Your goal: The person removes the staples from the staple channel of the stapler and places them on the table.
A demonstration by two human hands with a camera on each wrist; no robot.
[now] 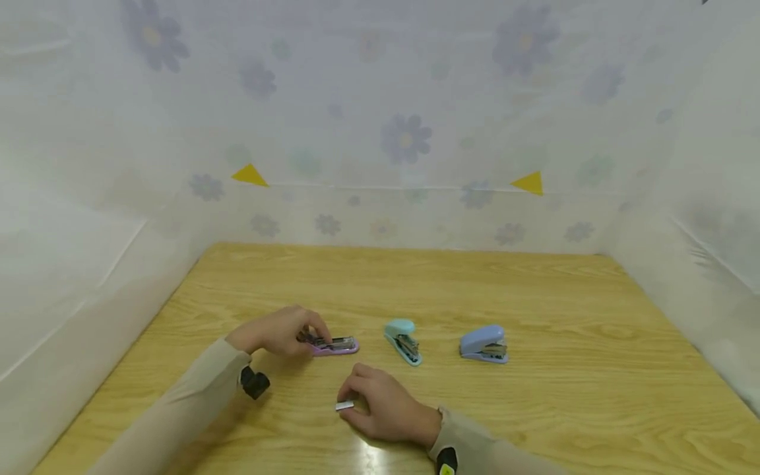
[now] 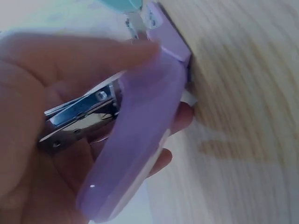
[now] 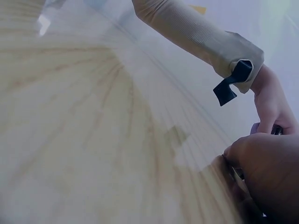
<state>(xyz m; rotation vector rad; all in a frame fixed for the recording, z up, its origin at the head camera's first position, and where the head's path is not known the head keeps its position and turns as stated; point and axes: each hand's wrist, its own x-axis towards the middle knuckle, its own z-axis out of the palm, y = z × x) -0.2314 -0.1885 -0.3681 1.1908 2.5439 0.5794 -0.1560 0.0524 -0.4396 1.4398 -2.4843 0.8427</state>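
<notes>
My left hand [image 1: 287,332] grips a purple stapler [image 1: 341,346], whose base lies on the wooden table. In the left wrist view the stapler's purple top cover [image 2: 140,112] is swung back, with its metal magazine [image 2: 84,112] exposed beside the palm. The thumb lies across the cover near the hinge, and fingertips [image 2: 183,117] show on the far side. Nearer the person, my right hand [image 1: 386,406] pinches a small silvery strip [image 1: 344,406], like a strip of staples, between thumb and fingers. In the right wrist view the right hand [image 3: 271,168] largely hides that strip.
A mint-green stapler [image 1: 401,327] stands right of the purple one, and a blue stapler [image 1: 482,340] farther right. The table [image 1: 570,409] is enclosed by a pale flowered sheet [image 1: 368,119] at the back and sides. Two yellow triangles [image 1: 252,175] mark the back sheet.
</notes>
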